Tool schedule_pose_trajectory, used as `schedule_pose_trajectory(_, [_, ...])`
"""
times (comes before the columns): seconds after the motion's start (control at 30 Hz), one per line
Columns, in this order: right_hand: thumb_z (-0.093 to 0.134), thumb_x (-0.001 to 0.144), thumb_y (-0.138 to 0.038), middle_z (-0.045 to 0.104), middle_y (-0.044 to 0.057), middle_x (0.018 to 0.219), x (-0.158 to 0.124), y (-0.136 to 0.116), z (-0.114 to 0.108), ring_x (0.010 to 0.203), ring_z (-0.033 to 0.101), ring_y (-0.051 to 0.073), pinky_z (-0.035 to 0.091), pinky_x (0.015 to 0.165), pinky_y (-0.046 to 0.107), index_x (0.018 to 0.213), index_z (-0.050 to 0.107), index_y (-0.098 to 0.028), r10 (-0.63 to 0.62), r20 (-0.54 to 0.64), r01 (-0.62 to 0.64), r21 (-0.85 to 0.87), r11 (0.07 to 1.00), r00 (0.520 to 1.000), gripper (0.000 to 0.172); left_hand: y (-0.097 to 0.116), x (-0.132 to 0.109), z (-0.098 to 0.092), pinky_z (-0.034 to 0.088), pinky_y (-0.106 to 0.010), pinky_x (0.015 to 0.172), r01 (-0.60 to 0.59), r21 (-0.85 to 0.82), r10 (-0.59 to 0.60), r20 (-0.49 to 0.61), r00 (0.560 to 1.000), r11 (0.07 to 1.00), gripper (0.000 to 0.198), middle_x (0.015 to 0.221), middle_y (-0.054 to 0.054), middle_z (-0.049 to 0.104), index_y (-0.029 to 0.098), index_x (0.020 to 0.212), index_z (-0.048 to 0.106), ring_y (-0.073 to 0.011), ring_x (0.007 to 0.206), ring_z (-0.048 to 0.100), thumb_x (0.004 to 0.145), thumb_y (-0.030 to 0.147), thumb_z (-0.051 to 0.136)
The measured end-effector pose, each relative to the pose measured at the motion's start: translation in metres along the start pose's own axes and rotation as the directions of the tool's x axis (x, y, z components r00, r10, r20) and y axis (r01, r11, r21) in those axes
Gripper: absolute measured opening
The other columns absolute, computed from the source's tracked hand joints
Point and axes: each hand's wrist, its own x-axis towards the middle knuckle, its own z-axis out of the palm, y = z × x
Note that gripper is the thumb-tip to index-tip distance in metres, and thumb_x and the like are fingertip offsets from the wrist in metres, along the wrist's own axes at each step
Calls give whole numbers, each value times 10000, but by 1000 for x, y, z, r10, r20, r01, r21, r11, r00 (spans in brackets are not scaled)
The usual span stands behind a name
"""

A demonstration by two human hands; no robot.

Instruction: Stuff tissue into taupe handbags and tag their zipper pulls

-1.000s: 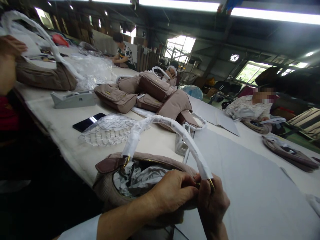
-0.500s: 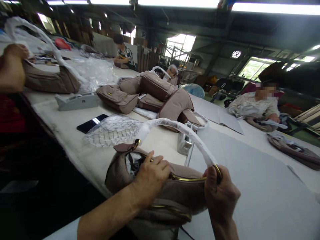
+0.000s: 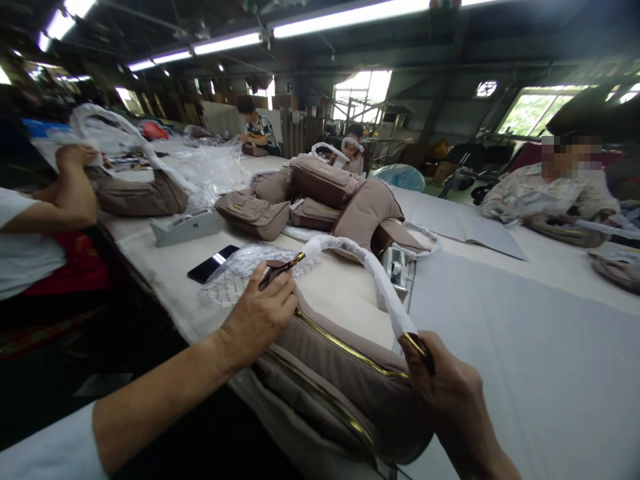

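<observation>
A taupe handbag (image 3: 345,360) with two gold zippers lies tilted at the table's near edge. Its handle (image 3: 367,257) is wrapped in white material and arches above it. My left hand (image 3: 263,310) is closed on the bag's left end, at the strap tab (image 3: 280,268) by the gold ring. At the other end, my right hand (image 3: 445,380) grips the bag where the handle meets the second ring, fingers wrapped round. The top zipper (image 3: 345,340) runs as a closed line between the hands; its far left end is hidden by my left hand.
Beyond the bag lie a phone (image 3: 213,264), clear plastic wrap (image 3: 225,285), tape dispensers (image 3: 187,227) (image 3: 395,270) and a pile of taupe bags (image 3: 320,193). A person (image 3: 45,227) handles another bag (image 3: 135,193) at left; another person (image 3: 555,180) sits at right.
The top opening at the bag's left end now looks zipped shut. My left hand has moved from the zipper to the left strap tab. The bag has turned, and the view has shifted left.
</observation>
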Motion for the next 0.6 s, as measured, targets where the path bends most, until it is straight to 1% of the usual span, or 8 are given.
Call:
schedule_pose_trajectory(0.1, [415, 955, -380, 442, -80, 497, 0, 2, 2, 344, 395, 58, 319, 396, 162, 779, 515, -193, 22, -31, -22, 8, 1000, 999, 276, -15, 2, -4, 457, -432, 929, -4, 1, 4, 14, 1000, 1000, 251, 1173, -157, 595, 106, 898, 614, -276, 1196, 477, 890, 47, 370])
schedule_pose_trajectory(0.2, [402, 957, -379, 432, -79, 491, 1, 5, 1, 350, 392, 67, 317, 402, 171, 776, 513, -195, 0, -10, 0, 1, 1000, 1000, 281, -21, 0, -3, 530, -325, 709, 5, 31, -6, 47, 999, 999, 190, 907, -108, 643, 122, 815, 606, -246, 938, 592, 856, 44, 438])
schedule_pose_trajectory(0.27, [401, 955, -368, 449, -71, 507, 0, 5, 2, 373, 402, 74, 324, 421, 178, 785, 515, -195, -11, 35, 11, 11, 1000, 999, 268, -22, 1, -2, 527, -336, 656, -9, 93, 8, 14, 1000, 996, 183, 906, -104, 648, 130, 800, 603, -238, 847, 603, 847, 41, 449])
schedule_pose_trajectory(0.37, [404, 948, -328, 450, -64, 518, -2, 2, 4, 396, 402, 81, 319, 436, 187, 763, 500, -196, -35, 71, 32, 37, 999, 997, 247, -24, 7, -3, 511, -438, 775, -24, 195, 46, -110, 993, 981, 193, 1174, -146, 599, 121, 863, 610, -286, 1035, 568, 855, 46, 432])
schedule_pose_trajectory(0.4, [405, 944, -306, 442, -64, 515, -2, 1, 5, 398, 398, 81, 317, 438, 186, 751, 490, -197, -47, 77, 44, 43, 998, 996, 237, -25, 8, -3, 500, -458, 803, -21, 211, 49, -128, 991, 977, 195, 1184, -153, 592, 118, 873, 609, -297, 1073, 551, 856, 46, 428])
schedule_pose_trajectory(0.47, [407, 929, -265, 431, -65, 512, -1, -2, 6, 399, 388, 80, 313, 437, 184, 734, 471, -198, -77, 85, 73, 47, 996, 993, 216, -28, 9, -1, 515, -423, 756, -7, 197, 25, -85, 996, 980, 193, 1022, -148, 637, 116, 835, 601, -292, 1000, 580, 834, 25, 431])
schedule_pose_trajectory(0.53, [405, 915, -242, 426, -65, 510, 0, -5, 5, 398, 380, 80, 306, 434, 183, 717, 454, -201, -89, 91, 86, 41, 995, 992, 208, -33, 6, 4, 526, -360, 657, 5, 137, -3, -14, 1000, 991, 181, 823, -110, 629, 127, 782, 579, -261, 825, 606, 804, 12, 441])
schedule_pose_trajectory(0.6, [396, 908, -235, 419, -65, 506, 0, -5, 4, 397, 376, 82, 303, 433, 187, 701, 442, -203, -82, 86, 79, 35, 996, 993, 215, -40, 0, 10, 532, -349, 658, 17, 60, -16, -23, 1000, 998, 155, 793, -97, 613, 137, 785, 559, -245, 775, 601, 801, 36, 442])
